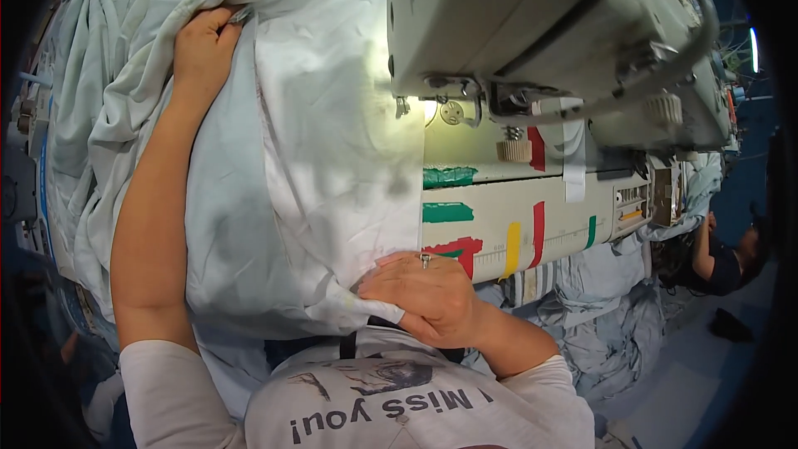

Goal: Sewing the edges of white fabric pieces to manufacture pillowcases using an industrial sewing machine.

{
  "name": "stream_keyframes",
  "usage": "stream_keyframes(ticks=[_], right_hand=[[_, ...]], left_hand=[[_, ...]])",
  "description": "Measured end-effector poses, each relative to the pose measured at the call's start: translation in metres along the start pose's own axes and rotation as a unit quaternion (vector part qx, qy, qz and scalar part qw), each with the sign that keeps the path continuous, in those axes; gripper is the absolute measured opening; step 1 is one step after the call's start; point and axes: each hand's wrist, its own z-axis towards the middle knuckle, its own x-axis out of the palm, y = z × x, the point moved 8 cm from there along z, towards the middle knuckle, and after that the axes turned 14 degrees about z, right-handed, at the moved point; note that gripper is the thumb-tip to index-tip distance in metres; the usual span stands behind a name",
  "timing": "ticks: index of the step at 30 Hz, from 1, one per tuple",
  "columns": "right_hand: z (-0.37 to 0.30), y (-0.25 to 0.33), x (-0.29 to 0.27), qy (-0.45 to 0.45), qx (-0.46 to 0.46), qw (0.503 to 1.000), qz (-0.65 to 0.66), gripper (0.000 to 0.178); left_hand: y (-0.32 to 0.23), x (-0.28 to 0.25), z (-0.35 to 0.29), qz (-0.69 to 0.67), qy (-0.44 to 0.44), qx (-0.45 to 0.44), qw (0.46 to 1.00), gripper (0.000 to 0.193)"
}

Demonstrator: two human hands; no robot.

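A wide sheet of pale blue-white fabric lies across the sewing machine bed on the left and middle. Far up on the left, my left hand is closed on a bunched fold of it, fingertips partly hidden. Close to my body, my right hand, with a ring on one finger, pinches the near corner of the cloth between thumb and fingers. Right of the fabric's straight edge stands the sewing machine head. Its lamp lights the cloth around the presser foot.
Green, red and yellow tape strips mark the machine bed beside a printed scale. More pale fabric hangs in a heap below its right edge. Gathered cloth piles up at far left. Another person is at the far right.
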Motion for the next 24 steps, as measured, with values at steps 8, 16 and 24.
stream_keyframes(ticks=[8,16,24], right_hand=[[0.041,-0.018,-0.031,-0.026,0.048,0.998,0.013,0.013],[0.049,-0.032,-0.056,-0.088,0.083,0.991,0.055,0.014],[0.042,-0.035,-0.044,-0.099,0.1,0.99,-0.019,0.024]], left_hand=[[0.025,0.033,0.05,-0.01,-0.016,0.004,1.0,0.022],[0.044,0.053,0.113,-0.067,0.002,-0.021,0.998,0.027],[0.311,-0.144,0.027,-0.498,0.0,-0.23,0.836,0.022]])
